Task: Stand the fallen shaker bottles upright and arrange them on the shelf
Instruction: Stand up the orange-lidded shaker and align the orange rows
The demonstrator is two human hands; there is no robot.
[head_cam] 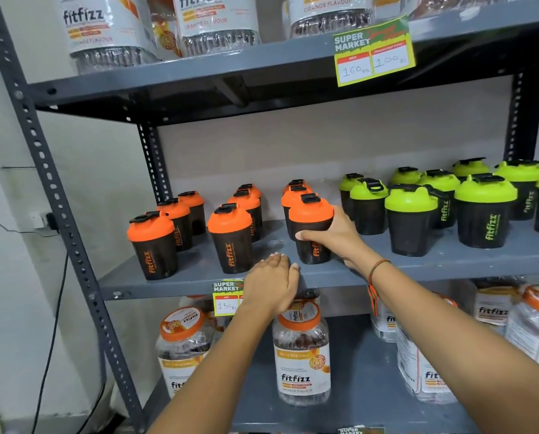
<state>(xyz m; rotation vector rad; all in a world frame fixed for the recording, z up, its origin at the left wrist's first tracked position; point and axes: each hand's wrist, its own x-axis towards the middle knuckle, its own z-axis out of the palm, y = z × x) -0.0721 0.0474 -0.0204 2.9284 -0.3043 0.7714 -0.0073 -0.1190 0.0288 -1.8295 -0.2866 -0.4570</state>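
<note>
Black shaker bottles stand upright on the grey middle shelf point(387, 270). Several with orange lids fill its left half in three short rows, among them one at the front left point(154, 245) and one beside it point(232, 238). Several with green lids point(481, 211) stand on the right. My right hand point(334, 234) grips the front orange-lidded shaker point(310, 214) of the third row, which stands upright on the shelf. My left hand point(273, 285) rests flat on the shelf's front edge, fingers together, holding nothing.
Clear Fitfizz jars point(301, 352) stand on the shelf below and on the top shelf point(199, 23). Green price tags hang on the shelf edges point(373, 51) point(226, 297). A perforated grey upright point(52, 189) frames the left side, with a black cable and wall socket beyond.
</note>
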